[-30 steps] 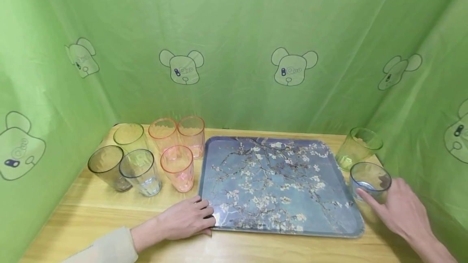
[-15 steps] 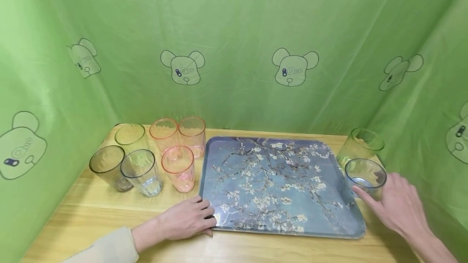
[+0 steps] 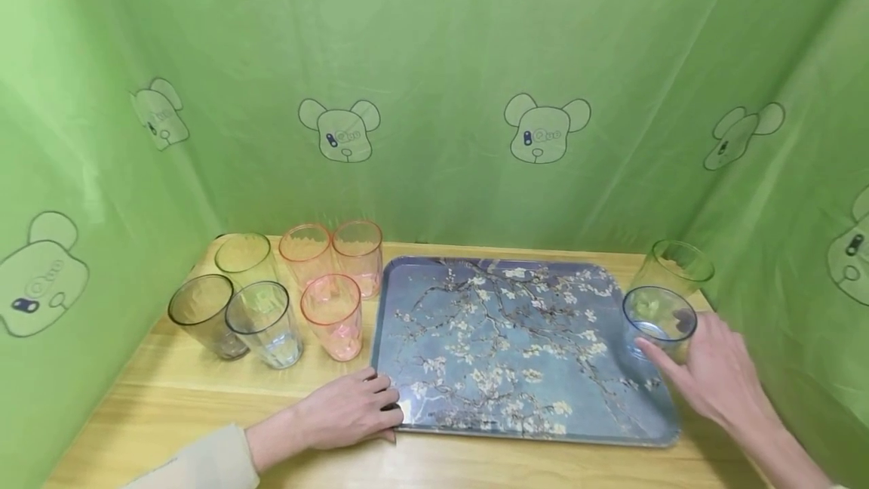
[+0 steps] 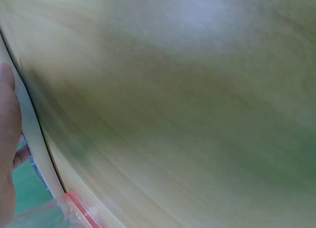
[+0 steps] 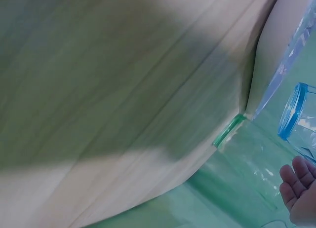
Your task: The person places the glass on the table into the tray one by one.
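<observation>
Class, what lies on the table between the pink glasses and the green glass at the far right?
A blue tray with a blossom pattern lies between them, as the head view shows.

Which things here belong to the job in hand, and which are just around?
In the job: left hand, tray, right hand, held blue glass.
Seemingly just around, unheld: three pink glasses, grey glass, pale glass, yellow-green glass, green glass, curtain.

Green curtains (image 3: 434,36) printed with outlined cartoon animal heads (image 3: 345,143) enclose the back and sides of a pale wooden table (image 3: 475,466).
</observation>
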Tool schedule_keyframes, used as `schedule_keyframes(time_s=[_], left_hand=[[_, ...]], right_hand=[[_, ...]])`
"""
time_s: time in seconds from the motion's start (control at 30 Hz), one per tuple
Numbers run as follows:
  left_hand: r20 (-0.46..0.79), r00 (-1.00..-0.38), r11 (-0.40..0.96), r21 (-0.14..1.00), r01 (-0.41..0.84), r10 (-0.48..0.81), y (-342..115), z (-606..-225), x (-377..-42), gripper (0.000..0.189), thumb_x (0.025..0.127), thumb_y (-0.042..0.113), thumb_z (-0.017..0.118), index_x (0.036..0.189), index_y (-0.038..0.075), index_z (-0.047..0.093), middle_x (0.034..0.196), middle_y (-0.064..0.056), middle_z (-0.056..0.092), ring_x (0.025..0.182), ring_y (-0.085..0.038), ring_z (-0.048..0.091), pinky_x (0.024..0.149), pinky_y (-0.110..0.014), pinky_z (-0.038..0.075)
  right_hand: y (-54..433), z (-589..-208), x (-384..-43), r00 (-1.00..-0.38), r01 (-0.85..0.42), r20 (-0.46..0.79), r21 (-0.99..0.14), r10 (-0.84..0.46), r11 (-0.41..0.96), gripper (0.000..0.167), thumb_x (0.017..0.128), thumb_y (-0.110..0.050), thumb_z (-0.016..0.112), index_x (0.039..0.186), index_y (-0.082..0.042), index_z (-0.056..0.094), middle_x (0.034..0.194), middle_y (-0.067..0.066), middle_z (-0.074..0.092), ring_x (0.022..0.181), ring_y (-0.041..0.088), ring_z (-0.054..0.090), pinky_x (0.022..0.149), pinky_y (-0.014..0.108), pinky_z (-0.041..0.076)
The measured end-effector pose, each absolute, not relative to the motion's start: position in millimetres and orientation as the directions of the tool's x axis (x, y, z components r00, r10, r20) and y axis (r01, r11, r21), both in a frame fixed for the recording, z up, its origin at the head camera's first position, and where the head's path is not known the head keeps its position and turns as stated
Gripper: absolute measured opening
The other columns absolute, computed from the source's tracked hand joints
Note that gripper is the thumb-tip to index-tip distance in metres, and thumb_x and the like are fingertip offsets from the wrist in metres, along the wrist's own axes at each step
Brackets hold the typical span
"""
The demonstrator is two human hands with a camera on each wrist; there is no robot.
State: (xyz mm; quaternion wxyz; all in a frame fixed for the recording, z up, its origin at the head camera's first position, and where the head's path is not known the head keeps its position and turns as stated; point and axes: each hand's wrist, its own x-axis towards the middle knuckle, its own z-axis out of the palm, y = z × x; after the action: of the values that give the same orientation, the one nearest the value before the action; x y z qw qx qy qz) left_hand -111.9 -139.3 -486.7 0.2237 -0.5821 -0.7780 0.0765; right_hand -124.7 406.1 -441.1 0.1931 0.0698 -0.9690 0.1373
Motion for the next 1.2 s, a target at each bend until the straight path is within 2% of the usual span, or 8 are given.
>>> schedule_keyframes(time_s=[0.23, 0.43, 0.6, 0.7, 0.87, 1.07, 1.2], left_hand=[[0.258, -0.216, 0.307, -0.398, 0.865, 0.942, -138.1, -486.1, -113.3, 0.033, 0.104, 0.059, 0.049, 0.092, 0.029, 0.058, 0.086, 0.013, 0.055, 0.081, -0.009, 0.052, 0.077, -0.023, 0.041], [0.262, -0.211, 0.305, -0.398, 0.865, 0.942, -138.8, -486.5, -112.8, 0.033, 0.104, 0.059, 0.049, 0.092, 0.029, 0.058, 0.086, 0.013, 0.055, 0.082, -0.008, 0.052, 0.077, -0.023, 0.041], [0.253, -0.223, 0.31, -0.389, 0.867, 0.941, -138.8, -488.3, -112.2, 0.033, 0.104, 0.059, 0.049, 0.093, 0.029, 0.058, 0.086, 0.013, 0.056, 0.082, -0.009, 0.054, 0.077, -0.024, 0.042], [0.251, -0.226, 0.312, -0.392, 0.865, 0.941, -138.7, -488.8, -112.2, 0.033, 0.104, 0.059, 0.049, 0.093, 0.029, 0.058, 0.087, 0.013, 0.057, 0.083, -0.009, 0.054, 0.078, -0.024, 0.041], [0.257, -0.223, 0.313, -0.396, 0.863, 0.94, -138.3, -488.4, -112.4, 0.032, 0.105, 0.058, 0.048, 0.093, 0.03, 0.058, 0.088, 0.014, 0.057, 0.084, -0.008, 0.055, 0.078, -0.023, 0.041], [0.251, -0.223, 0.312, -0.403, 0.861, 0.942, -139.0, -489.1, -111.5, 0.033, 0.105, 0.059, 0.046, 0.093, 0.03, 0.059, 0.089, 0.014, 0.057, 0.084, -0.008, 0.054, 0.078, -0.023, 0.041], [0.247, -0.227, 0.313, -0.401, 0.861, 0.942, -139.6, -489.7, -110.9, 0.033, 0.105, 0.059, 0.046, 0.094, 0.03, 0.058, 0.089, 0.014, 0.057, 0.083, -0.008, 0.054, 0.078, -0.023, 0.041]], right_hand=[[394.4, -444.9, -129.6, -0.921, -0.189, 0.385, -0.32, -0.055, 0.928, 0.08, 0.095, -0.045, 0.074, 0.127, 0.024, 0.049, 0.115, 0.047, 0.055, 0.095, 0.053, 0.055, 0.089, 0.075, 0.041], [387.2, -446.4, -138.6, -0.928, -0.17, 0.369, -0.333, -0.037, 0.928, 0.08, 0.098, -0.044, 0.07, 0.131, 0.025, 0.047, 0.118, 0.047, 0.055, 0.096, 0.054, 0.057, 0.086, 0.074, 0.044], [381.9, -448.3, -147.5, -0.926, -0.191, 0.375, -0.36, -0.045, 0.913, 0.077, 0.099, -0.042, 0.068, 0.132, 0.024, 0.047, 0.12, 0.047, 0.055, 0.104, 0.057, 0.056, 0.097, 0.079, 0.038], [378.3, -449.0, -152.1, -0.931, -0.183, 0.362, -0.37, -0.04, 0.911, 0.076, 0.1, -0.044, 0.067, 0.129, 0.024, 0.048, 0.116, 0.046, 0.056, 0.103, 0.055, 0.055, 0.101, 0.08, 0.035], [375.0, -450.7, -159.0, -0.946, -0.148, 0.324, -0.375, -0.02, 0.915, 0.077, 0.102, -0.047, 0.063, 0.129, 0.024, 0.047, 0.106, 0.037, 0.057, 0.093, 0.046, 0.055, 0.096, 0.075, 0.04], [372.6, -452.2, -165.5, -0.951, -0.14, 0.31, -0.387, -0.015, 0.912, 0.074, 0.104, -0.048, 0.061, 0.128, 0.021, 0.049, 0.108, 0.036, 0.057, 0.093, 0.044, 0.056, 0.092, 0.071, 0.043], [370.8, -451.3, -170.9, -0.955, -0.131, 0.298, -0.39, -0.01, 0.911, 0.076, 0.104, -0.049, 0.059, 0.127, 0.022, 0.049, 0.1, 0.032, 0.057, 0.086, 0.039, 0.055, 0.088, 0.068, 0.045]])
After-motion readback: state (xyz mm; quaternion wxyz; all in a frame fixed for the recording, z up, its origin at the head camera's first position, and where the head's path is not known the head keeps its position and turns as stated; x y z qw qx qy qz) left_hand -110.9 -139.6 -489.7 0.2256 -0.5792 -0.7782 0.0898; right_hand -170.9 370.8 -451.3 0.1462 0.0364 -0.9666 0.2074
